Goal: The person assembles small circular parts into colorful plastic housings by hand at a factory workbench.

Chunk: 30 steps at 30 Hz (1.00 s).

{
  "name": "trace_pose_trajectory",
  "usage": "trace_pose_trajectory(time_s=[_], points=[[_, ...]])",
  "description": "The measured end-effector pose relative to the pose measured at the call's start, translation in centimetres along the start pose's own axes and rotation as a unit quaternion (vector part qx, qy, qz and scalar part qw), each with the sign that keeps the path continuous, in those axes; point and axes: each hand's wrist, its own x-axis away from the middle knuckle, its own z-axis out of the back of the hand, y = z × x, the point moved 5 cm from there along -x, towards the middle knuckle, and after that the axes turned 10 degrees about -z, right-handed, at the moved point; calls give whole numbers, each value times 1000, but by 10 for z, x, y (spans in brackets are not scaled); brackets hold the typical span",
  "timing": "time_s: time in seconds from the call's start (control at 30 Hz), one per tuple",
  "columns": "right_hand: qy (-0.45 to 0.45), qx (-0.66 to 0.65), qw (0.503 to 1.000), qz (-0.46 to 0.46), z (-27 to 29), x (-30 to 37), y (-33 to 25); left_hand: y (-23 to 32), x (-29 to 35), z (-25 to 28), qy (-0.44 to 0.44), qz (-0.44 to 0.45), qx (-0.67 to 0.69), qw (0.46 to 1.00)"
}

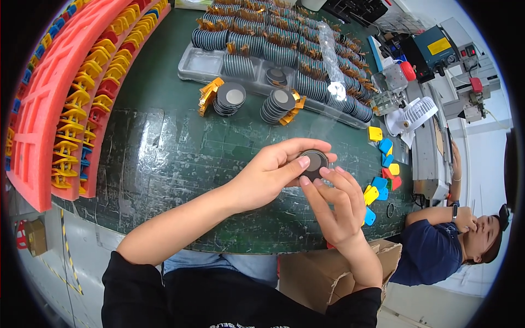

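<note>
Center frame: my left hand (273, 172) pinches round dark disc coil (314, 163) by rim, right hand (334, 203) fingertips on its face. Prob light, stiff, edge-grip best; thin windings look fragile.

Both bare forearms are brought in from the lower edge and angled up toward the middle, dark sleeves pushed up near the elbows. The left hand (268, 172) is held palm-in with the thumb laid flat across the top and the fingers (306, 145) curled round behind. The right hand (336, 208) is raised just beside it, wrist bent, fingertips touching the same spot.
</note>
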Motion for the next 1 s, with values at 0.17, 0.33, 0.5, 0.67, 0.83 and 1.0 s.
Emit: trace_pose_trajectory(time_s=[0.17,0.33,0.5,0.67,0.83,1.0], points=[[4,-30,999,-21,0,0,4,1,0,-2,6,5,-1,1000],[-1,-50,998,-40,-2,0,6,1,0,-2,11,-1,-4,1000],[3,-68,997,-49,-3,0,8,1,1,-2,14,-1,6,1000],[7,-139,983,-121,-6,1,21,-1,2,-1,15,-8,-20,1000],[-64,-350,831,-427,-28,19,51,-4,2,0,9,-63,-73,995],[-127,-623,546,-546,-52,37,51,-1,-1,-7,-26,-108,-104,988]])
